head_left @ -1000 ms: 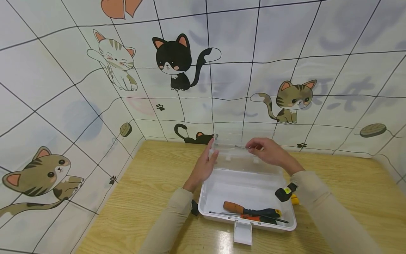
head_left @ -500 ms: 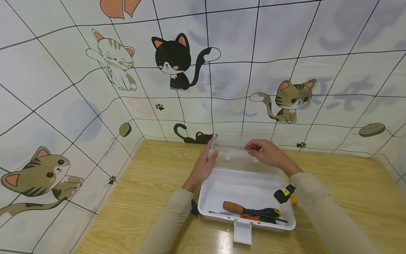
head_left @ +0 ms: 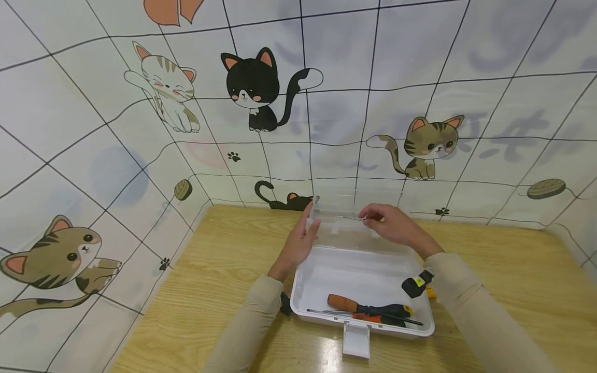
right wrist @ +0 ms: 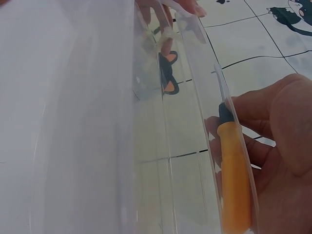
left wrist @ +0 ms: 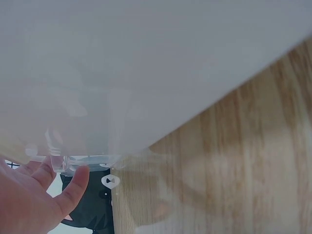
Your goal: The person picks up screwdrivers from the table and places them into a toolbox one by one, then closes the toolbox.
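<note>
— Why is the left hand [head_left: 298, 242] flat like that?

— Its fingers are straight and lie against the left edge of the clear lid [head_left: 355, 217], which stands up at the far side of the white box [head_left: 303, 280]. I'd judge it is there to steady the lid so it doesn't swing. It grips nothing.

— And the right hand [head_left: 394, 226]?

— It is curled round a small screwdriver [right wrist: 234, 180], held along the lid's upper edge, towards the right. From the head view you only make out a thin dark shaft [head_left: 353, 217] poking left from the fingers.

— So the wrist views add something?

— The right wrist view shows the yellow-orange handle against the palm, seen through the clear plastic, and the black collar where the shaft begins. The left wrist view shows little: the box's white wall fills it, with the thumb at the lid's corner and the wooden table [left wrist: 253, 161].

— What else is in the box?

— Two more screwdrivers [head_left: 368, 312] lie along its near wall; only the head view shows them.
</note>
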